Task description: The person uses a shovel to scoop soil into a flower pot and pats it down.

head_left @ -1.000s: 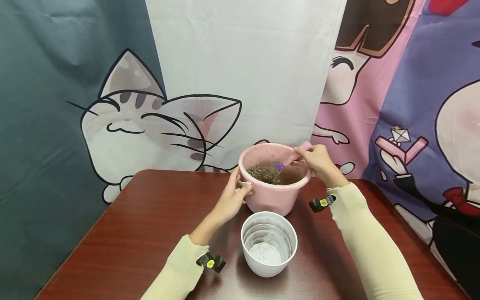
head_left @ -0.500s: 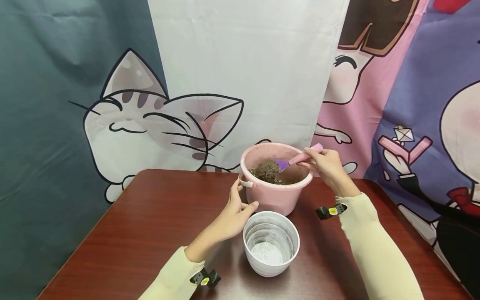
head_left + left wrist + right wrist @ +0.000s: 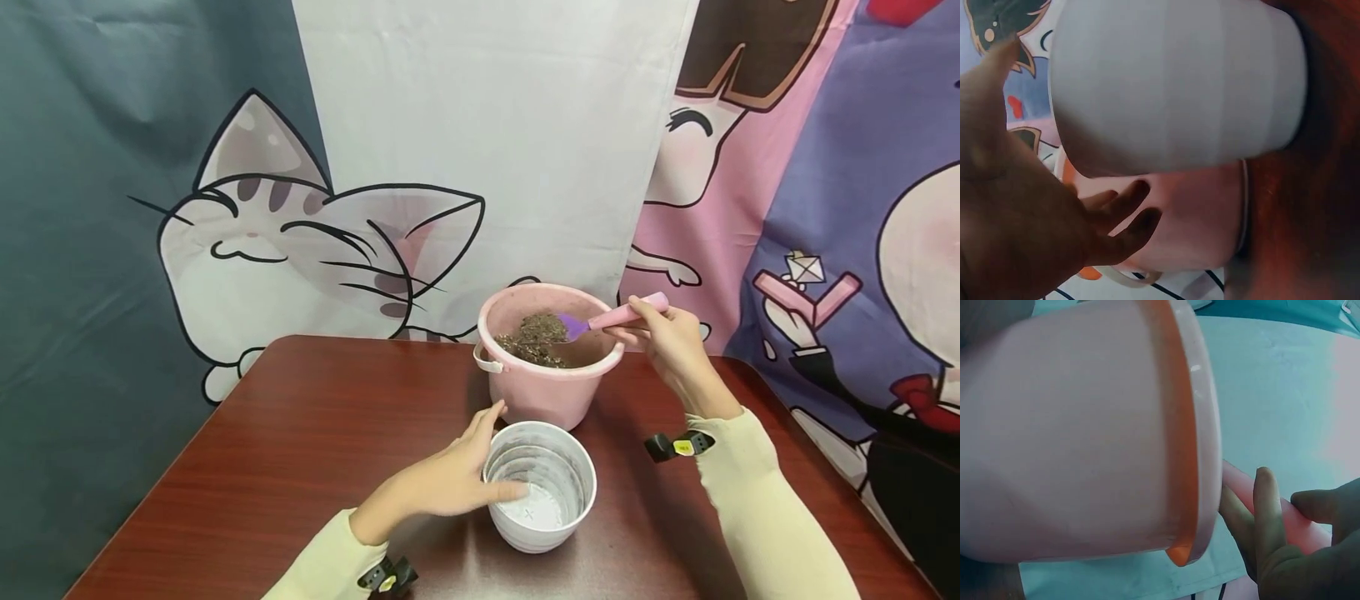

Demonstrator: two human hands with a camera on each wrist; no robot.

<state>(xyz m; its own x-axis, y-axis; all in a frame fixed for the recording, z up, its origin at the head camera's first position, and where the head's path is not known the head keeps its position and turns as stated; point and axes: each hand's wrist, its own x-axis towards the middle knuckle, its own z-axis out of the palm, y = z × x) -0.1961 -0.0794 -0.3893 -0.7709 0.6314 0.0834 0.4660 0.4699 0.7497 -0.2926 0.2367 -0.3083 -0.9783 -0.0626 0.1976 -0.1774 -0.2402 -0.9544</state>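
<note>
My right hand (image 3: 671, 346) pinches the pink handle of a small purple-bladed trowel (image 3: 621, 315) over the right rim of a pink bucket (image 3: 543, 396). Dark crumbly soil (image 3: 534, 340) lies in the bucket, and some is heaped at the trowel's blade. Right in front of the bucket stands a white pot (image 3: 534, 537), upright, with no soil visible inside. My left hand (image 3: 450, 482) is at the pot's left side, fingers spread, its thumb over the rim. In the left wrist view the fingers (image 3: 1125, 234) are extended near the pot; contact cannot be told.
The brown wooden table (image 3: 322, 433) carries the bucket and the pot. A white handle (image 3: 486, 360) hangs at the bucket's left rim. Behind the table hangs a printed cloth backdrop (image 3: 487, 125) with cartoon figures.
My left hand has let go of the bucket's rim and come down to the white pot. My right hand has drawn the trowel up and rightward, with soil at its blade.
</note>
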